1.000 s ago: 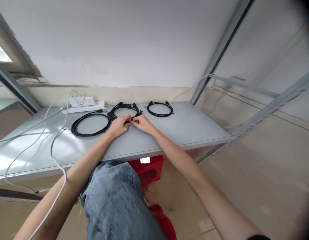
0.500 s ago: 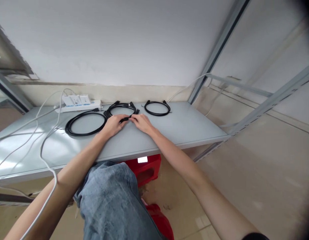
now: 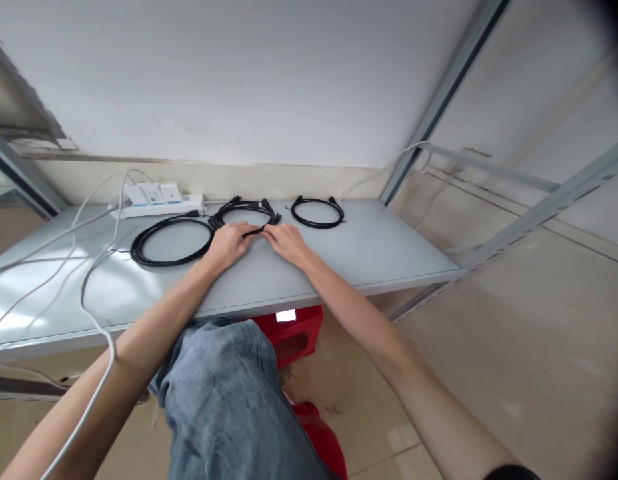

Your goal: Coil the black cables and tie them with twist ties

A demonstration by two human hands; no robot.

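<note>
Both hands meet at the front of the middle black cable coil (image 3: 246, 204) on the grey shelf. My left hand (image 3: 231, 243) is closed on the coil's near side, with thumb and fingers pinching the black strands. Close beside it, my right hand (image 3: 287, 241) pinches the same part of the coil, fingertips together. Another black cable coil (image 3: 173, 263) lies just left of my left hand. A smaller black coil (image 3: 317, 225) rests to the right, behind my right hand. Black connectors stick up at the back of the coils.
A white power strip (image 3: 159, 206) with chargers stands at the back left. White cables (image 3: 96, 327) run over the shelf's left side and across my left forearm. Metal posts (image 3: 441, 100) frame the shelf (image 3: 383, 257). Below its front edge is a red stool (image 3: 301, 333) with a bright white rectangle on it.
The view has shifted slightly. Both hands stay at the middle coil, with only a small change in the fingers' position on the strands.
</note>
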